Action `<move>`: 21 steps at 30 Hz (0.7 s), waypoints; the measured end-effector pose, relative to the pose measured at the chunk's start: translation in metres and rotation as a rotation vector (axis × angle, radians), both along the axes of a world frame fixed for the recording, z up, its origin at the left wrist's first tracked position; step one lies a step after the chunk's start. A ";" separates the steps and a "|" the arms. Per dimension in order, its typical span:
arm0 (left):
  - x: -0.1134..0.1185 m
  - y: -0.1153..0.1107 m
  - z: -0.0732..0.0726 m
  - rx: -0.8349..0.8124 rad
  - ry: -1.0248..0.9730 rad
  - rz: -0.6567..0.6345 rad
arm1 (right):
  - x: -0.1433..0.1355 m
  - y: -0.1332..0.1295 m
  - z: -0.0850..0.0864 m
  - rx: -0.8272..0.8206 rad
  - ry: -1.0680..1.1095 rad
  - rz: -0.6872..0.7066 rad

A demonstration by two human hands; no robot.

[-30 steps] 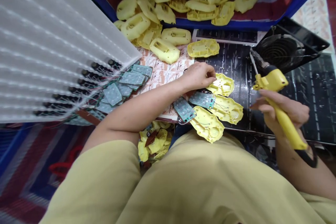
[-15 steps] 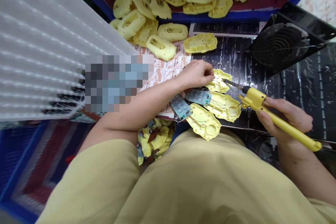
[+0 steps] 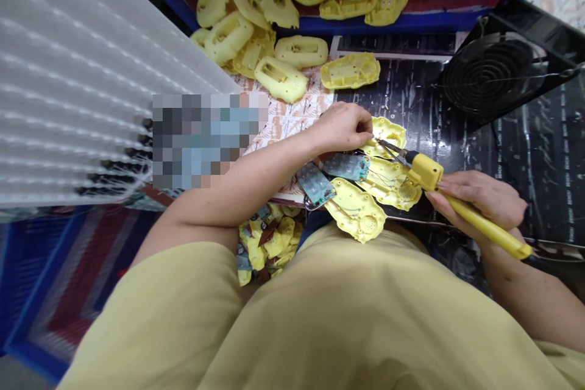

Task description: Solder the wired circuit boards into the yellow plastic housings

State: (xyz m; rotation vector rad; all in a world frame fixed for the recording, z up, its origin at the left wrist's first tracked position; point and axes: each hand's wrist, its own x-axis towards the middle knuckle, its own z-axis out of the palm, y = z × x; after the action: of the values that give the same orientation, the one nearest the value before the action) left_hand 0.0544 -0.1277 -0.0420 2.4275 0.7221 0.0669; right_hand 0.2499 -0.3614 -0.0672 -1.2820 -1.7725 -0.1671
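My right hand [image 3: 479,198] is wrapped round a yellow soldering tool [image 3: 475,216]. Its dark metal tip reaches over the farthest yellow shell half [image 3: 392,129], close to the fingertips of my left hand [image 3: 350,127]. Those fingers are pinched together at the left end of that shell; what they hold is too small to make out. Nearer my body lie a second shell [image 3: 388,186] and a third shell [image 3: 356,210]. Thin wires run from the second shell to a green circuit board [image 3: 345,167]. Another circuit board [image 3: 315,184] lies beside the third shell.
A blue crate [image 3: 411,24] full of yellow shells stands at the back, with more shells [image 3: 281,79] before it. A black fan [image 3: 496,70] is at the right. White ribbed material [image 3: 91,61] hangs left; yellow parts [image 3: 269,244] lie below the table edge.
My right hand has moved left with the soldering tool, and the tip is now closer to my left fingertips. My left hand has hardly moved.
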 end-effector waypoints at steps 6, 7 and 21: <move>0.001 -0.001 0.004 -0.027 0.026 0.005 | 0.007 -0.001 0.005 -0.019 0.033 -0.050; 0.001 -0.001 0.005 -0.031 0.026 0.006 | 0.007 -0.001 0.005 0.016 0.019 -0.030; 0.002 -0.002 0.011 -0.028 0.077 -0.003 | 0.009 0.000 0.005 0.079 0.039 0.017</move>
State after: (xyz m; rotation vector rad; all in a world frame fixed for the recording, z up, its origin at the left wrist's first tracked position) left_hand 0.0569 -0.1294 -0.0312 2.4155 0.7492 -0.0378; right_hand 0.2594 -0.3613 -0.0620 -1.2054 -1.7263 -0.1991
